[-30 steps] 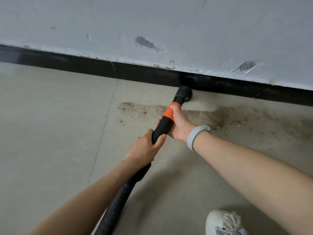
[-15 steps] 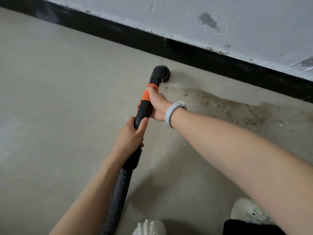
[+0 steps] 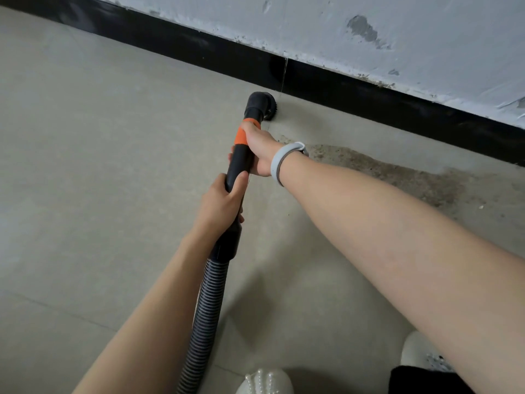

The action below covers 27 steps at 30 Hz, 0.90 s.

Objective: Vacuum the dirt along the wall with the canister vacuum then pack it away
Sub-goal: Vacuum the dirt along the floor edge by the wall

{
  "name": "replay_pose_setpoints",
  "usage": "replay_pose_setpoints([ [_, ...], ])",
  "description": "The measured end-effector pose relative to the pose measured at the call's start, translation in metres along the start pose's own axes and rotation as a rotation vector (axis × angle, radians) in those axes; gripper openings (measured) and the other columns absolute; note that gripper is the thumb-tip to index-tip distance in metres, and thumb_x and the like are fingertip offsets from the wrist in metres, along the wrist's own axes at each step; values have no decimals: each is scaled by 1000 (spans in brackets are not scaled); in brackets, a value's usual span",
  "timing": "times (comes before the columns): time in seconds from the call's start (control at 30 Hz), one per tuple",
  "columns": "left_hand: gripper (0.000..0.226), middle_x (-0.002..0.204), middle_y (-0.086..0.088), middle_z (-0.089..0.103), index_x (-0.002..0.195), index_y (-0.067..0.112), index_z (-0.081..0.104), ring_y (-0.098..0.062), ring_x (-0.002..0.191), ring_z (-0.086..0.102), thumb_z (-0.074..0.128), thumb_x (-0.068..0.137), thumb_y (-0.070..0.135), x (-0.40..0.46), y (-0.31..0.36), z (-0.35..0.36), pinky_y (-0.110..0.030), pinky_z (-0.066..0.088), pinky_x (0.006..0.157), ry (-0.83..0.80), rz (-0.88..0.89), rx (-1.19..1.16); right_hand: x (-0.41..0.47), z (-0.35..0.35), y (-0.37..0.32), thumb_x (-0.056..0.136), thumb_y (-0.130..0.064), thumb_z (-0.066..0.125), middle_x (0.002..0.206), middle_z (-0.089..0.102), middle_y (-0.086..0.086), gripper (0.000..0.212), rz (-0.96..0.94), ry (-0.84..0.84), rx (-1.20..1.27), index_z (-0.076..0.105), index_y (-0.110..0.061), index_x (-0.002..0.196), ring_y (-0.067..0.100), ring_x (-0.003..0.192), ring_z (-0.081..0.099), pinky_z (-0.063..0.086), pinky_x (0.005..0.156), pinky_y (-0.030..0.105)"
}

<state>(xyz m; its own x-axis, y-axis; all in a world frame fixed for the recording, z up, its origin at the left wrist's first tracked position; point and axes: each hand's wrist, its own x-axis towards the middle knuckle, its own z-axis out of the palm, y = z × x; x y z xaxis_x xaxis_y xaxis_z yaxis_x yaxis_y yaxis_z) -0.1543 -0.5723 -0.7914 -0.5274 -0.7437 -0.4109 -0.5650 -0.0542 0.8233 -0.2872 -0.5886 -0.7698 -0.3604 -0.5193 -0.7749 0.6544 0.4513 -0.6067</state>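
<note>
Vacuum hose [image 3: 205,317], lower end cropped

The black vacuum wand [image 3: 241,163], banded in orange, slants down to a round brush nozzle [image 3: 260,105] resting on the floor just before the black baseboard. Its ribbed grey hose [image 3: 204,314] trails back toward the viewer. A brown dirt streak [image 3: 397,174] lies along the wall, right of the nozzle.
</note>
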Motion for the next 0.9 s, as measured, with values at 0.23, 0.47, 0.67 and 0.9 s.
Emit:
replay_pose_setpoints([
  [0.23,39,56,-2,56,75,19,43,-19,42,61,45,80,58,-16,-3,-7,-32,50,45,-58,-22,32,-7,-2,17,95,-37,44,65,55,9,31,-5,70,24,43,-7,89,23,51,58,53,59,32],
  [0.47,33,51,1,58,74,28,40,-14,44,62,45,82,59,-92,-66,-21,-40,52,52,-88,-58,109,-46,4,104,92,-40,50,47,56,1,33,43,-4,101,43,-11,79,20,43,58,51,62,34],
  [0.67,37,52,0,60,73,29,41,-14,45,62,42,75,65,-117,-77,-30,-42,53,53,-104,-89,139,-65,11,130,94,-36,47,49,54,3,32,17,-17,89,43,-10,76,22,45,57,51,59,34],
  [0.9,36,50,3,57,74,23,42,-16,45,62,45,82,58,-87,-50,-18,-35,51,49,-95,-66,57,-56,5,91,93,-35,47,47,54,1,29,14,61,59,42,-11,77,20,43,56,50,64,36],
])
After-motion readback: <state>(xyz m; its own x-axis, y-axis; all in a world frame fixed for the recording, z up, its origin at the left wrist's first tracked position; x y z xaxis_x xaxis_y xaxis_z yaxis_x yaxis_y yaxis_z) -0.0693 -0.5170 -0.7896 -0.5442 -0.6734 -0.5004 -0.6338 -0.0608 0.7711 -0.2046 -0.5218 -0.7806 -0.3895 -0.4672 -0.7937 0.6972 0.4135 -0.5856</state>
